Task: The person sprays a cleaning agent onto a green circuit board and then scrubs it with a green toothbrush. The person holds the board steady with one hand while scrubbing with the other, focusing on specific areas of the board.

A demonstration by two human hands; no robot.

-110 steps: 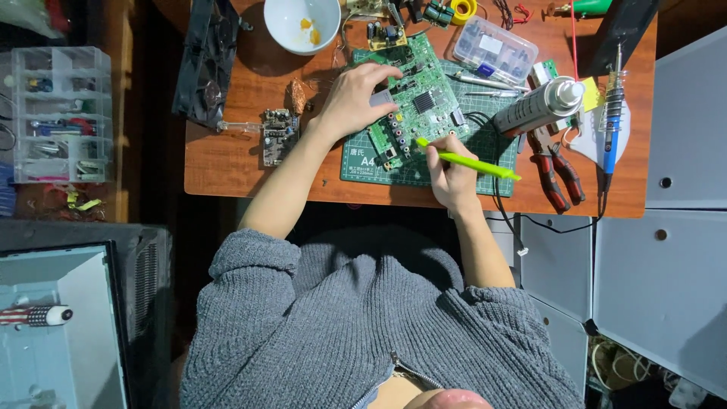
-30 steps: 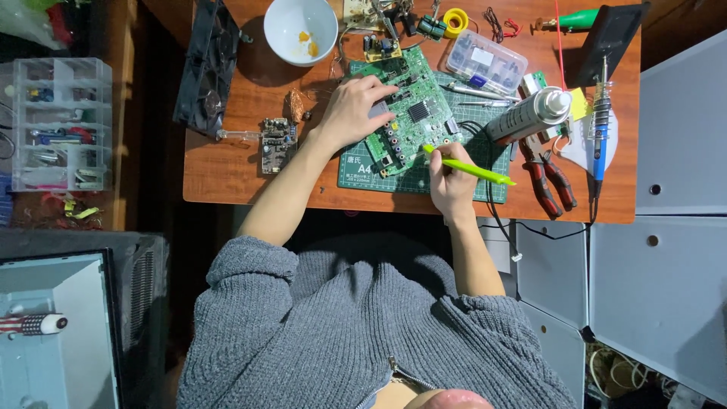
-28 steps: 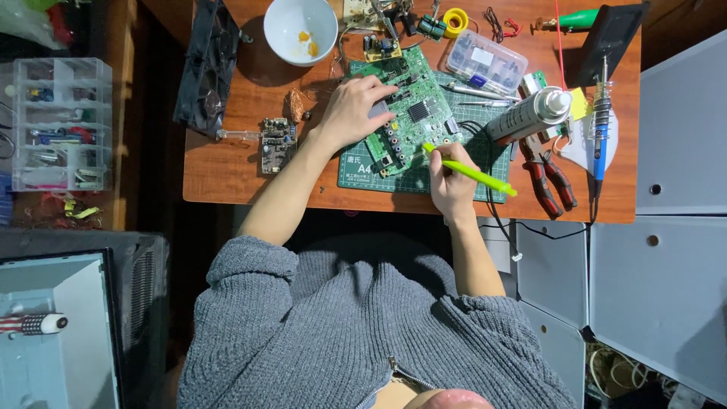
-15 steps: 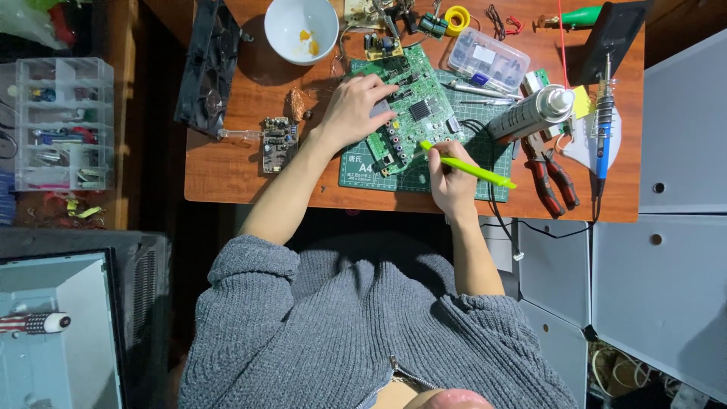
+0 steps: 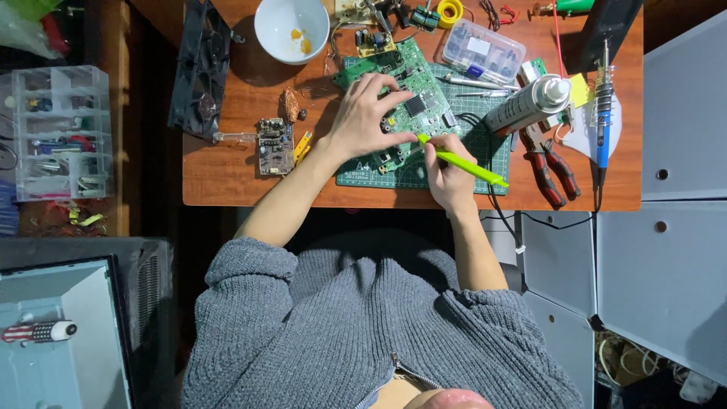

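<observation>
On the green cutting mat (image 5: 485,155) at the tabletop's (image 5: 227,170) near edge lies the green circuit board (image 5: 409,102). Left hand (image 5: 367,117) rests flat on it, fingers spread, pinning it down. Right hand (image 5: 447,163), just beside the board's near corner, has its fingers pinched round a lime-green tool (image 5: 462,160), tip touching the board's edge. Judging by this, work on the board is under way, not finished; the soldering iron (image 5: 602,113) beyond the spray can (image 5: 530,102) lies untouched.

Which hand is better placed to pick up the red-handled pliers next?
Probably the right hand: it is nearer the red-handled pliers, which lie on its side. But its grip holds the green tool. The left hand presses on the green circuit board.
</observation>
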